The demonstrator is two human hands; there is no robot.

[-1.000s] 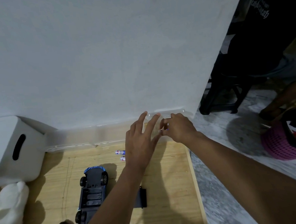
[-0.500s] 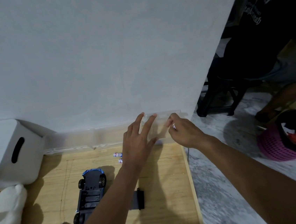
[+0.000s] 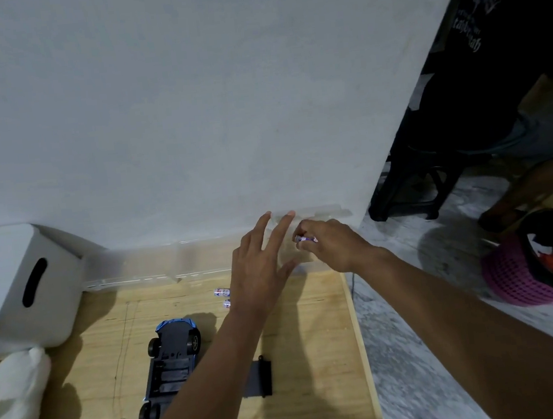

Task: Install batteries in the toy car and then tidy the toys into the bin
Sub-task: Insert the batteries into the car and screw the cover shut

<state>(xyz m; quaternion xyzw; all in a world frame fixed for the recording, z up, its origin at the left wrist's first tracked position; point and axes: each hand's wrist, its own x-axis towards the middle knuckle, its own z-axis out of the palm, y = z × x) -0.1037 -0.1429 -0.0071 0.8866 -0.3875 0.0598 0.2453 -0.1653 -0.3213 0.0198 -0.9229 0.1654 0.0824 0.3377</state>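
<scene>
While the right grip (image 3: 333, 247) pinches one small battery (image 3: 305, 239) between thumb and fingertips above the far right corner of the tabletop (image 3: 316, 341), the left grip (image 3: 258, 276) hangs open just beside it, fingers spread, holding nothing. I cannot tell whether the left fingertips touch the clear plastic case (image 3: 138, 268) that runs along the far edge.

Handling notes, as I judge them:

1. Battery: light, rigid, smooth-jacketed, and likely to roll or slip. I hold it across the middle of its length and leave both ends free for seating against the contacts.
2. Two spare batteries (image 3: 221, 292) lie on the tabletop near the far edge, just left of the left wrist; one is partly hidden.
3. Toy car (image 3: 171, 360): it lies upside down toward the front left, wheels up, battery bay uncovered. I expect a light, stiff plastic shell. I would hold it by the chassis sides between the axles, not by the wheels, which probably turn.
4. Bay cover (image 3: 259, 378): a thin, flat, dark plate lying just right of the car. I would lift it by its edges.
</scene>
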